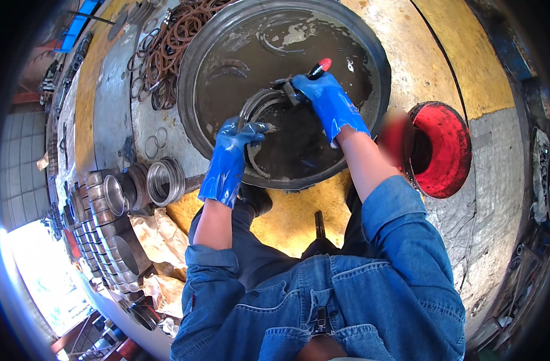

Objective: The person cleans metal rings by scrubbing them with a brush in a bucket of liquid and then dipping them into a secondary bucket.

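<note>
Both my hands wear blue rubber gloves over a wide round metal basin (pixel 194 54) of dark oily liquid. My left hand (pixel 234 144) grips thin grey metal rings (pixel 257 108) at the basin's near side. My right hand (pixel 326 99) holds a brush with a red and black handle (pixel 319 67) against the upper part of those rings. More curved rings (pixel 227 66) lie sunk in the liquid further back.
Brown rubber rings (pixel 173 42) and loose metal rings lie piled left of the basin. Stacked metal cylinders and ring bundles (pixel 163 180) stand at the left. A red round container (pixel 446 150) sits to the right on the yellow and grey floor.
</note>
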The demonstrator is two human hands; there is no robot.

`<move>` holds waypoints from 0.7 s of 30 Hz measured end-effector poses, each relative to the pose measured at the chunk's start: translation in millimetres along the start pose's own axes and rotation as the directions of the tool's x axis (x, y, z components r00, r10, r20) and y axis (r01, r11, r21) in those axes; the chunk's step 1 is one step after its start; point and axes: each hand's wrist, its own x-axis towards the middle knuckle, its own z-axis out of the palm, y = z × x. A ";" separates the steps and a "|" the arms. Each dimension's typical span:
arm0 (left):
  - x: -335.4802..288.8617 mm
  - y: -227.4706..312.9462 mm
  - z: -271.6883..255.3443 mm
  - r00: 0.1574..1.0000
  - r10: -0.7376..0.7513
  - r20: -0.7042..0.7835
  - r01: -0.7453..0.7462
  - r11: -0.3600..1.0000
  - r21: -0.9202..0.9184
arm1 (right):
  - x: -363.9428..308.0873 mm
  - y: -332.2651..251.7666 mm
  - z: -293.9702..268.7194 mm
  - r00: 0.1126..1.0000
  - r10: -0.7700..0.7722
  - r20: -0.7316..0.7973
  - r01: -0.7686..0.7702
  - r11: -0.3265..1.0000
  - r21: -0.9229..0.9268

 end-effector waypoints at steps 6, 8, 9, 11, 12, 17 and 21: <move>-14.6 11.7 21.0 0.995 -0.096 -0.028 0.095 0.995 -0.014 | -18.6 -0.5 -21.5 0.972 -0.116 -0.206 0.011 0.892 -0.451; -15.8 9.4 17.0 0.986 -0.127 0.106 0.131 0.991 -0.032 | -34.7 -18.2 -32.0 0.976 -0.106 -0.192 0.034 0.938 -0.344; -15.0 8.1 16.5 0.974 -0.138 0.178 0.148 0.988 -0.040 | -42.7 -24.0 -39.6 0.971 -0.135 -0.195 0.080 0.960 -0.267; -5.3 2.2 19.1 0.969 -0.132 0.211 0.137 0.990 -0.010 | -85.5 -57.1 -56.0 0.972 -0.124 -0.200 0.081 0.974 -0.214; -3.9 3.0 20.5 0.968 -0.128 0.217 0.128 0.992 0.015 | -86.7 -57.8 -57.9 0.968 -0.155 -0.198 0.105 0.964 -0.243; -0.7 15.5 15.6 0.979 -0.044 0.198 0.052 0.998 -0.034 | -84.4 -56.9 -76.2 0.937 -0.282 -0.209 0.184 0.901 -0.392; -10.4 24.5 0.0 0.992 0.072 0.105 -0.051 0.981 -0.187 | -120.3 -72.9 -66.8 0.924 -0.381 -0.033 0.357 0.889 -0.286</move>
